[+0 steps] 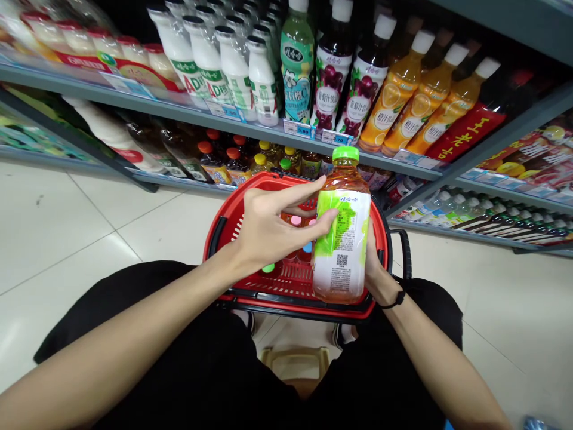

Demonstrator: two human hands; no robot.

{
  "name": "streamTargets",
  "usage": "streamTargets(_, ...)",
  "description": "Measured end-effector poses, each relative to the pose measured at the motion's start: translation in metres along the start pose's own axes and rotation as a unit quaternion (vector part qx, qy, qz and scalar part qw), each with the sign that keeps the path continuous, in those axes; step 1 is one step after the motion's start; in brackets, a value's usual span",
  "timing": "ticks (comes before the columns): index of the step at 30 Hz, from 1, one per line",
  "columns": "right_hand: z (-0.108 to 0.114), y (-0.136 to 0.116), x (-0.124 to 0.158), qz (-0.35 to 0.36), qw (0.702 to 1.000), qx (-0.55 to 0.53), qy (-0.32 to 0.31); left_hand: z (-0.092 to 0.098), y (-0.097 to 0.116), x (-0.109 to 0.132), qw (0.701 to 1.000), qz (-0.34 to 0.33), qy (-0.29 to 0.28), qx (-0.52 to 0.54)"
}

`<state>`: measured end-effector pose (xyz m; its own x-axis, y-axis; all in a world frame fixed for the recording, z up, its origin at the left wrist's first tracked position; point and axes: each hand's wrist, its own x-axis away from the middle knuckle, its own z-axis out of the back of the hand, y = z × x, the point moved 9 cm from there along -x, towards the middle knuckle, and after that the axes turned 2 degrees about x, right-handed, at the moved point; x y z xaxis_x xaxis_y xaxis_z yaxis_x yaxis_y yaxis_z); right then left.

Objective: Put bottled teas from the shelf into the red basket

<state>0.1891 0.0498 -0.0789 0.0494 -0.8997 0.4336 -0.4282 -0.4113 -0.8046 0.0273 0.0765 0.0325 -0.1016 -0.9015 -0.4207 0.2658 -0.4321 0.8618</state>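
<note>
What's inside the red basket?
Two pink caps and a green cap show inside the basket. The left hand and the held bottle hide part of it; anything directly behind them can't be seen.

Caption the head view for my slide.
Left hand and right hand hold a green-capped bottle above a red shopping basket, before shelves of bottled drinks.

We've got upper shelf [176,107] packed: red-lidded jars [105,46], white bottles [264,86], grape drinks [332,77], orange drinks [394,89]. Lower shelf [179,181]: dark bottles [176,149]. Our red basket [233,209]: capped bottles [268,268] inside.
</note>
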Motion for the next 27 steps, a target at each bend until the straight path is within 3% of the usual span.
streamTargets(11, 0.005, 0.005, -0.005, 0.009, 1.0, 0.001, -0.002, 0.001, 0.01, -0.001, 0.998, -0.062, 0.009, -0.019)
streamTargets(22, 0.008, 0.01, -0.003, -0.011, 1.0, 0.0, 0.005, -0.001, 0.006, -0.001, 0.999, -0.042, 0.007, -0.007)
streamTargets(27, 0.01, 0.01, -0.005, -0.004, 1.0, 0.012, 0.005, 0.001, -0.003, -0.002, 1.0, 0.0, 0.003, -0.008)
